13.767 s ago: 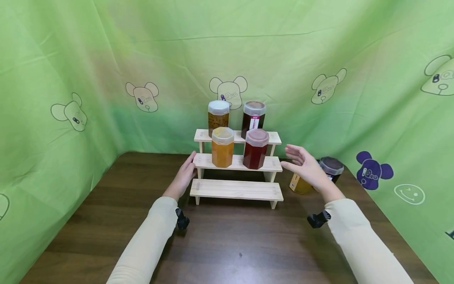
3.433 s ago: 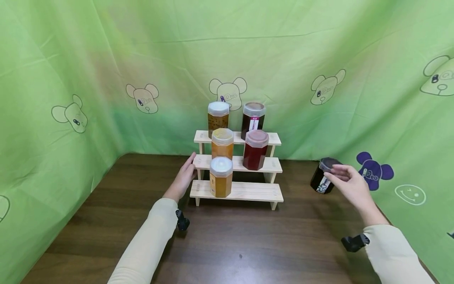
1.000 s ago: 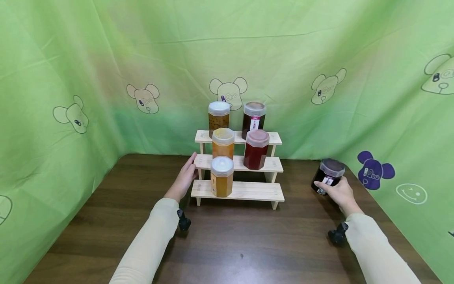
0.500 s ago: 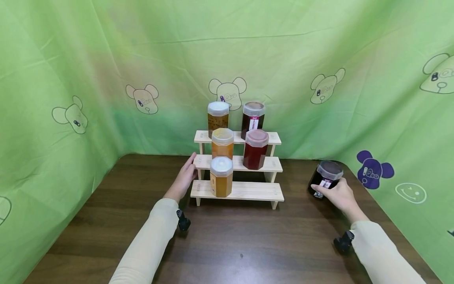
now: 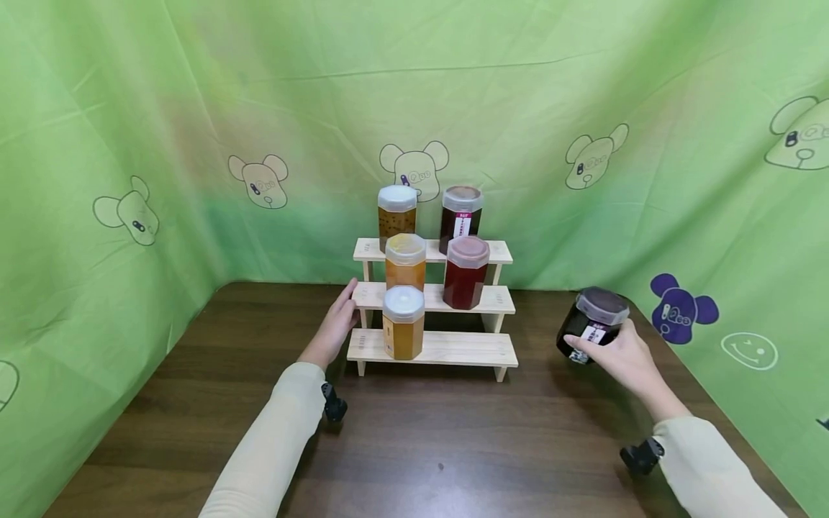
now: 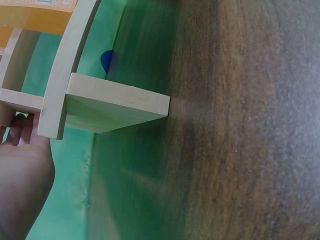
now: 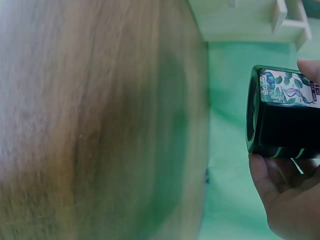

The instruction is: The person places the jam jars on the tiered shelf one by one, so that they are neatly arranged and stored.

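Near the table's right side, my right hand (image 5: 624, 360) holds a dark jam jar (image 5: 592, 327) with a clear lid and white label, thumb on the near side. In the right wrist view the jar (image 7: 285, 115) hangs above the table, its base showing. My left hand (image 5: 333, 327) grips the left end of the three-tier wooden display stand (image 5: 466, 349) at the middle step; in the left wrist view its fingers (image 6: 26, 131) reach behind a wooden bar. On the bottom step's left stands a honey-coloured jar (image 5: 404, 327).
An orange jar (image 5: 406, 262) and a red jar (image 5: 465, 277) stand on the middle step. The top step bears a speckled amber jar (image 5: 397, 219) and a dark jar (image 5: 460, 223). A green printed cloth (image 5: 311, 108) hangs behind the brown table (image 5: 414, 439).
The honey-coloured jar went from the table's right onto the bottom step. My right hand then took hold of the dark jar and raised it slightly. The left hand stays at the stand.
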`<state>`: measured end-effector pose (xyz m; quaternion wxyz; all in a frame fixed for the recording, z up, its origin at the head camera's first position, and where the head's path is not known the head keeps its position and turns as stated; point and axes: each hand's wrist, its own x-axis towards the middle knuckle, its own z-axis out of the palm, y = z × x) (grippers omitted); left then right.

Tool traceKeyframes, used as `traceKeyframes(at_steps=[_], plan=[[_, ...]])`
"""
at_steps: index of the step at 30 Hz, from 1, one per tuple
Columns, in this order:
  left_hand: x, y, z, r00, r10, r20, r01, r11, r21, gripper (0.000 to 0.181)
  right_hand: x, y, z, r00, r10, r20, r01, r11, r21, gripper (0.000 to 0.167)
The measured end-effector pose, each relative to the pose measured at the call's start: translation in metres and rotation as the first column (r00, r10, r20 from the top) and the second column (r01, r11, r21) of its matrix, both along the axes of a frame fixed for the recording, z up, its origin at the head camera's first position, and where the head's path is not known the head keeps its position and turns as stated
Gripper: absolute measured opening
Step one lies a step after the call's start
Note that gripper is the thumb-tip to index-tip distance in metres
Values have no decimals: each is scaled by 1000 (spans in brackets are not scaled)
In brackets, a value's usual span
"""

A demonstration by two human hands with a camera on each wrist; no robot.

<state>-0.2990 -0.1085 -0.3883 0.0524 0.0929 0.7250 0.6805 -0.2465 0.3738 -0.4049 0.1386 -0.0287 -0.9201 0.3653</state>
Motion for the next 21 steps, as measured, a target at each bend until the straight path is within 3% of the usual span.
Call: traceKeyframes(at_steps=[19,21], plan=[[-2,-1,-1,1000,2,0,-2,1000,17,58,18,-54,24,979,151,-139,-152,988,-2,89],[-8,-1,-10,1000,8,-14,-8,1000,17,58,18,-60,24,976,160,-145,-162,987,-4,89]])
